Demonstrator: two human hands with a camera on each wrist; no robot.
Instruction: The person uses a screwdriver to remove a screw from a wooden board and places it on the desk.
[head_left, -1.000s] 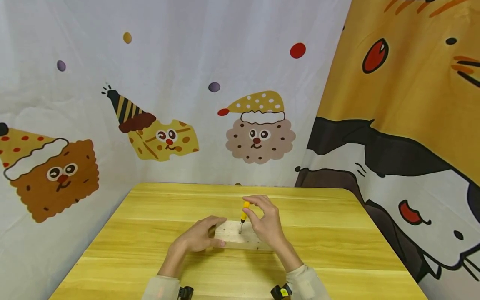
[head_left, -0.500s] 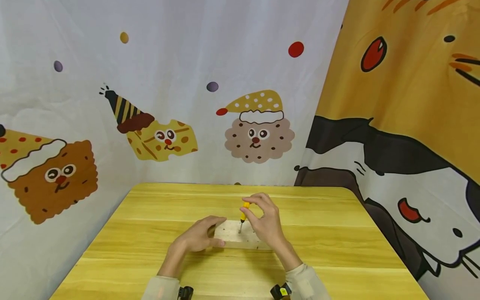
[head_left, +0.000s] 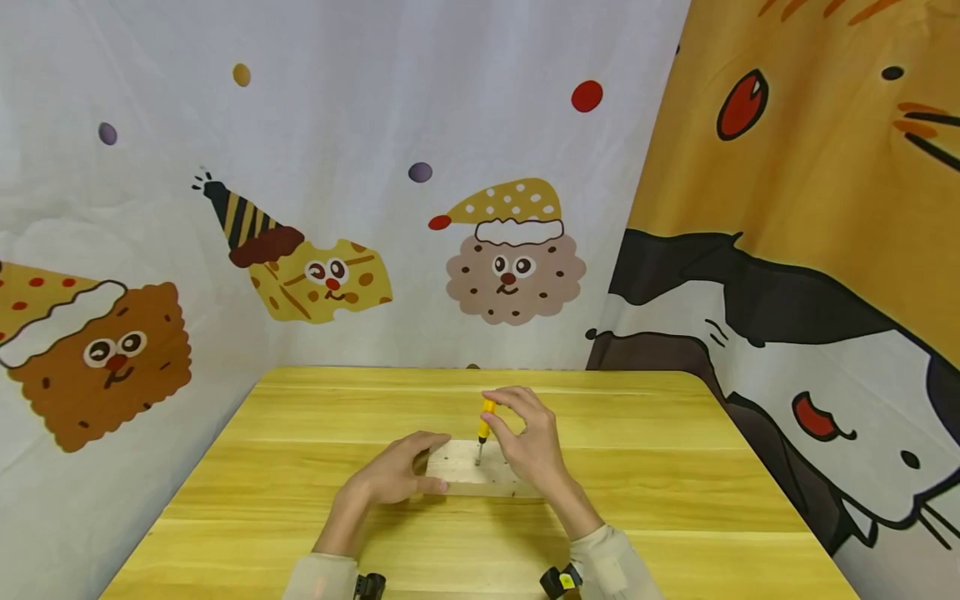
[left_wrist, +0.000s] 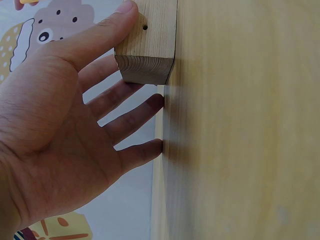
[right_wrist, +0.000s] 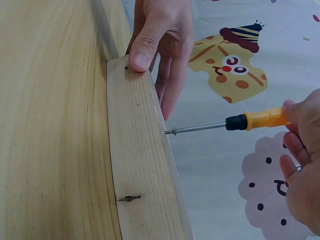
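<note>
A pale wooden block (head_left: 461, 473) lies on the table in the head view. My left hand (head_left: 396, 472) grips its left end, thumb on the near face and fingers at the far side; the left wrist view shows the thumb (left_wrist: 107, 32) near a small dark hole. My right hand (head_left: 536, 440) pinches the yellow handle of a screwdriver (head_left: 486, 421) between thumb and fingertips. The screwdriver stands nearly upright over the block. In the right wrist view its shaft meets a small screw (right_wrist: 170, 132), which stands partly out of the block's top face.
The yellow wood-grain table (head_left: 300, 417) extends around the block. Behind it hangs a white curtain (head_left: 337, 125) printed with cartoon biscuits and cheese. A dark knot (right_wrist: 130, 198) marks the block's near face.
The head view has shifted slightly. Both hands stay in place on the block and screwdriver; the right fingers shift only a little on the handle.
</note>
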